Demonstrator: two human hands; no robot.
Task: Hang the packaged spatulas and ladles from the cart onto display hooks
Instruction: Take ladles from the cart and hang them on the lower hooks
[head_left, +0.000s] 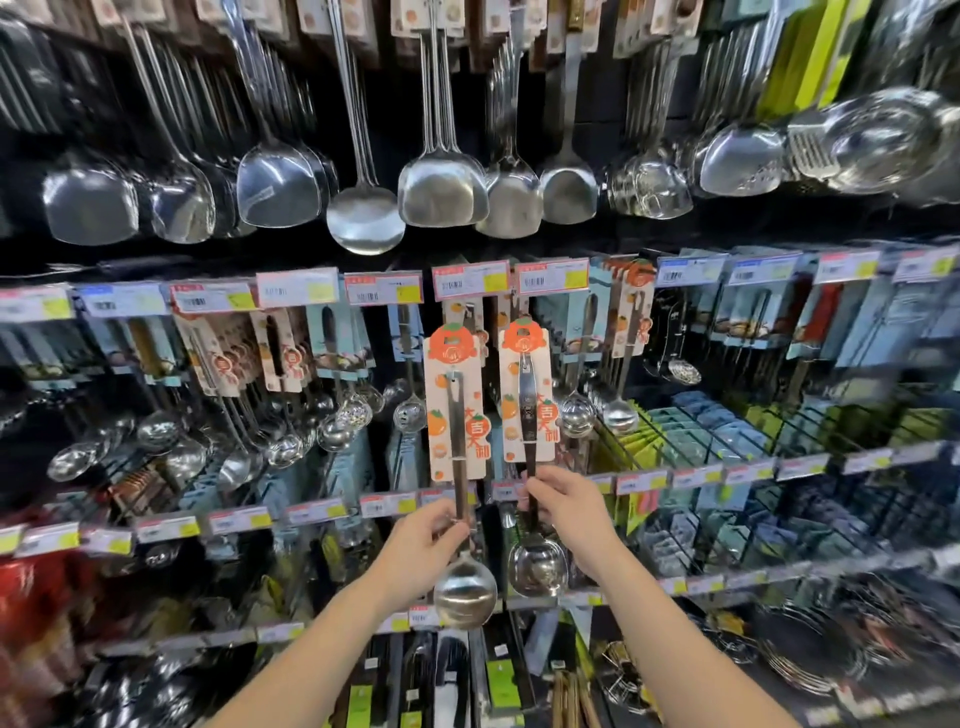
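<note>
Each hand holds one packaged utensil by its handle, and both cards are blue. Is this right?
No. The head view shows the left card and right card are orange and white, not blue. The left hand does hold the left utensil, the right hand the right utensil, by the handles.

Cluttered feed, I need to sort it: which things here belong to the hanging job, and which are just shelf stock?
Job: left hand gripping the round-bowled packaged ladle; right hand gripping the square-bowled packaged ladle.
Just stock: large steel spatulas hanging above; small ladles on the left hooks; price tags; wire racks at right.
</note>
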